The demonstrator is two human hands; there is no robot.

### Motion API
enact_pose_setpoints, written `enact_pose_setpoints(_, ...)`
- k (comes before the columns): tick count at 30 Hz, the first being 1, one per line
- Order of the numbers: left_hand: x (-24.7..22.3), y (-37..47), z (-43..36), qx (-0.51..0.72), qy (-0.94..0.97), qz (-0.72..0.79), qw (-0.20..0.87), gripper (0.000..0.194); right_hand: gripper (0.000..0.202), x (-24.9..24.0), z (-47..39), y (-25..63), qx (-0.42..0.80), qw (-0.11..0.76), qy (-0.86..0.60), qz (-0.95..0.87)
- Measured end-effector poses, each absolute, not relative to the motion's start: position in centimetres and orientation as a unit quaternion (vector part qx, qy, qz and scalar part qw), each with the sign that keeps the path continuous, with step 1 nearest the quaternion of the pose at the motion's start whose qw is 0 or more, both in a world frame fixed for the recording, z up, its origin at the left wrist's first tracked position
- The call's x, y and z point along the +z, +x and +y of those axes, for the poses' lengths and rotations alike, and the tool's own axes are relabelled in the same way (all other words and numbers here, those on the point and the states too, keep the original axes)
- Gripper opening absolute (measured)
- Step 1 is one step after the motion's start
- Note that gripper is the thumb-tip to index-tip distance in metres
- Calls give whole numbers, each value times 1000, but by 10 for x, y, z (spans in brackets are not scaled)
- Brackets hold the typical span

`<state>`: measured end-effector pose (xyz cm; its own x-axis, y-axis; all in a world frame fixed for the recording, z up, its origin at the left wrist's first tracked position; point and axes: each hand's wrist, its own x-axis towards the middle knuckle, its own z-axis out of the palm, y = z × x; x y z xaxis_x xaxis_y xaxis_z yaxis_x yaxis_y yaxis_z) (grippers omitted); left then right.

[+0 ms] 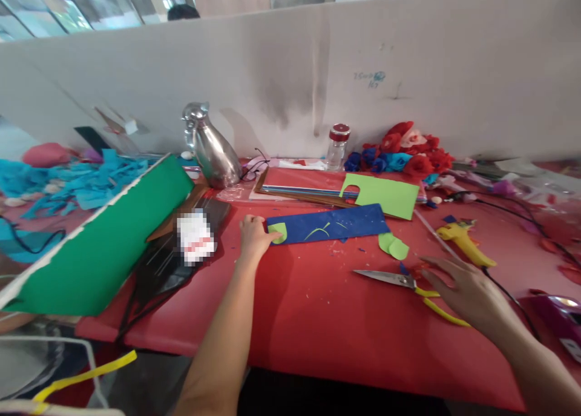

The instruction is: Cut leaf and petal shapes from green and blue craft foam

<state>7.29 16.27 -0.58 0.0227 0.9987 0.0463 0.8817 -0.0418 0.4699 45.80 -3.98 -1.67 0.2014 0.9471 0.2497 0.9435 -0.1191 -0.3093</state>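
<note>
Left hand was noted at the left end of a blue strip, which was laid crosswise on the red surface. Its thumb was placed at a light green piece on that end; whether anything was clamped between thumb and fingers could not be told. Thin green slivers were scattered mid-strip. Right hand was held beside the yellow handles of the scissors, fingers spread apart; contact could not be made out. Blades were pointed left. Two rounded green cutouts were seen overlapped near the strip's right end. Behind, a notched green sheet was recorded atop a paper stack. A yellow glue gun was found beyond the right hand, paper flowers heaped by the wall.
</note>
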Motion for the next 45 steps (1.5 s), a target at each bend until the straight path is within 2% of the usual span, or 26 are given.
enact_pose_setpoints(4, -6, 73, 167, 195, 708, 658, 165, 27, 40, -8, -3, 452, 34, 137, -808, -571)
enact_pose_setpoints(8, -5, 74, 167, 219, 698, 646, 217, 32, 50, -9, 20, 443, 44, 101, -809, -578)
enact_pose_setpoints(10, -4, 77, 163, 266, 665, 635, 288, 25, 53, -9, 23, 442, 42, 127, -804, -579)
enact_pose_setpoints(12, -1, 83, 158, 348, 598, 610, 386, 17, 47, -6, 24, 440, 51, 181, -796, -575)
enact_pose_setpoints(15, 3, 92, 154, 447, 489, 568, 489, 29, 35, 5, 28, 425, 98, 282, -771, -562)
enact_pose_setpoints(18, 4, 96, 154, 470, 448, 545, 530, 36, 30, 13, 33, 380, 224, 374, -707, -556)
enact_pose_setpoints(20, 3, 96, 154, 470, 444, 535, 543, 36, 27, 13, 35, 338, 367, 403, -635, -548)
enact_pose_setpoints(22, 0, 94, 154, 474, 444, 525, 550, 35, 34, 9, 37, 299, 522, 394, -545, -524)
enact_pose_setpoints(23, -2, 93, 154, 475, 444, 523, 551, 36, 39, 7, 38, 285, 562, 384, -518, -518)
enact_pose_setpoints(25, -5, 91, 155, 472, 448, 524, 550, 37, 48, 6, 43, 267, 539, 359, -531, -547)
enact_pose_setpoints(29, -8, 91, 155, 453, 466, 538, 537, 38, 43, 13, 68, 274, 223, 213, -704, -640)
enact_pose_setpoints(31, -8, 91, 155, 448, 474, 538, 533, 37, 39, 18, 82, 284, 148, 139, -739, -642)
enact_pose_setpoints(33, -8, 92, 155, 444, 479, 535, 536, 36, 33, 19, 94, 290, 140, 109, -742, -647)
enact_pose_setpoints(37, -9, 91, 156, 439, 488, 538, 529, 37, 14, 13, 103, 295, 157, 113, -726, -660)
enact_pose_setpoints(45, -11, 91, 157, 442, 493, 542, 517, 35, 18, 16, 90, 301, 227, 200, -684, -664)
